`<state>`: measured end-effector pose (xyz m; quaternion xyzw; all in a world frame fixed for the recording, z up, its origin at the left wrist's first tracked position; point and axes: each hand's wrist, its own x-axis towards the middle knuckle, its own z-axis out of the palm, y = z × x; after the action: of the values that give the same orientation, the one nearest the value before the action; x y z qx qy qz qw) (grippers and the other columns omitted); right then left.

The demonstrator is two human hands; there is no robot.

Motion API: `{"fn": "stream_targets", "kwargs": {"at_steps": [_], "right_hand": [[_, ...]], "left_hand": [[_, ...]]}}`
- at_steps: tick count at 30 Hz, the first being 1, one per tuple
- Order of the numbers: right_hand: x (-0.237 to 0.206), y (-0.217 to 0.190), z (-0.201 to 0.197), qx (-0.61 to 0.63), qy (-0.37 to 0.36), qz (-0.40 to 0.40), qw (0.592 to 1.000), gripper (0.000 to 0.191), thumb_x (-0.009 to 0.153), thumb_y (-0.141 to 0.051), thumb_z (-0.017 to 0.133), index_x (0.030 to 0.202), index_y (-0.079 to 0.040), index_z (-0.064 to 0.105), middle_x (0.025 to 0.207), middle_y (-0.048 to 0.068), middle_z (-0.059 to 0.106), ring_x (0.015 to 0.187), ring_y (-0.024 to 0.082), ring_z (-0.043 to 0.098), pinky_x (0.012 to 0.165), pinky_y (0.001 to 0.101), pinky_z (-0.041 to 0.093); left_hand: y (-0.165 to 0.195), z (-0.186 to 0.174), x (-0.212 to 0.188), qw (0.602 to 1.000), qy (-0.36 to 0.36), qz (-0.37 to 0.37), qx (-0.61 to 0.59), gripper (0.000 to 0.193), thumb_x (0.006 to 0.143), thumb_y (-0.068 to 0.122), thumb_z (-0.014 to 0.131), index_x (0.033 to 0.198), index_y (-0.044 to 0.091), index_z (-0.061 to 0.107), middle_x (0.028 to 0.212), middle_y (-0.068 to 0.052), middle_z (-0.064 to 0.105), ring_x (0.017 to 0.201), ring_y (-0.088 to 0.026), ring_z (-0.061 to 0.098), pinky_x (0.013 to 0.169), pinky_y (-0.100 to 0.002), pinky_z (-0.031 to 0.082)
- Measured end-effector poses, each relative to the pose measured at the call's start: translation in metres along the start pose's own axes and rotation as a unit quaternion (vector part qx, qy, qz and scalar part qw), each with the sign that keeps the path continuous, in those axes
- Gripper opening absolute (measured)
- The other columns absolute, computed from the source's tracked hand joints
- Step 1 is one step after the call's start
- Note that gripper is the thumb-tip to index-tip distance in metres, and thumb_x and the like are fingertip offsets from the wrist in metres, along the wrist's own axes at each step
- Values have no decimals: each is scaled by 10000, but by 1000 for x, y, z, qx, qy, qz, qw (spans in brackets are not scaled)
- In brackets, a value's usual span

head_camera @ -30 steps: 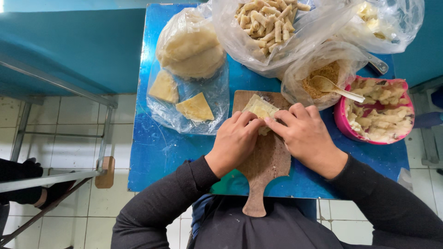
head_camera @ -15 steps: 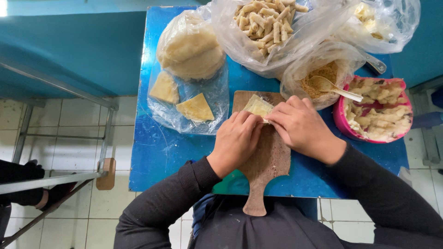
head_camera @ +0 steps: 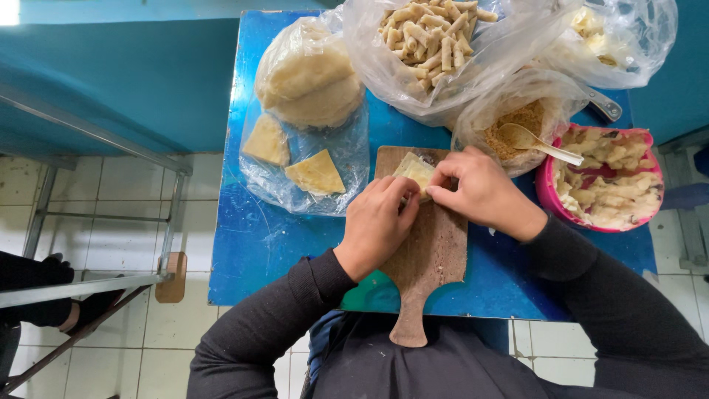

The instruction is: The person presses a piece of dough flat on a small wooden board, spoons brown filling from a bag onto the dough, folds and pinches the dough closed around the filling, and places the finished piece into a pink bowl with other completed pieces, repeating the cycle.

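Both hands meet over a pale dough piece (head_camera: pixel 413 171) lying at the far end of a wooden board (head_camera: pixel 436 258). The left hand (head_camera: pixel 377 225) is curled, its fingertips pinched on the near left edge of the dough; the right hand (head_camera: pixel 480 193) comes in from the other side, thumb and forefinger closed on the dough's right edge. So the dough sits just beyond and between the two sets of fingertips — its far corner shows uncovered, the near part is hidden under the fingers. Whether it is folded over a filling cannot be told.

The board lies on a blue table (head_camera: pixel 251 244), its handle pointing back toward the person's dark-sleeved body. Left of the board, touching distance away, two triangular dough sheets (head_camera: pixel 316 174) lie on a clear plastic bag (head_camera: pixel 347 159), with a stack of round dough sheets (head_camera: pixel 310 85) behind them inside the plastic. Beyond the hands, a bag of rolled pastries (head_camera: pixel 428 37) — many small tan tubes. To the right, a bag of crumbly filling (head_camera: pixel 517 122) with a spoon (head_camera: pixel 535 142) in it, and just beside that a pink bowl (head_camera: pixel 550 199) heaped with pale chunks.
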<state>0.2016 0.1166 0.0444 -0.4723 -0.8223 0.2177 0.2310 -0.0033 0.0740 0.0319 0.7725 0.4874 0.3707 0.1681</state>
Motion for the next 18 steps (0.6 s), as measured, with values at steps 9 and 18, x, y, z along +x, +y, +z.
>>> {"fn": "stream_targets", "kwargs": {"at_steps": [9,18], "right_hand": [[-7,-15,3,-66,47,-71,994,78,814,-75,699,882,-113,705,877,47,684,907,299,598,814,425,461],[-12,-24,2,-131,50,-108,984,92,847,-149,720,930,-113,726,905,30,669,935,274,582,796,413,422]], "left_hand": [[0,-2,-1,1000,-7,19,11,95,917,92,680,990,144,648,939,-59,610,928,-284,612,777,-404,518],[-2,-2,-3,999,-4,48,9,86,925,110,692,989,84,641,938,-98,605,913,-323,593,790,-420,502]]}}
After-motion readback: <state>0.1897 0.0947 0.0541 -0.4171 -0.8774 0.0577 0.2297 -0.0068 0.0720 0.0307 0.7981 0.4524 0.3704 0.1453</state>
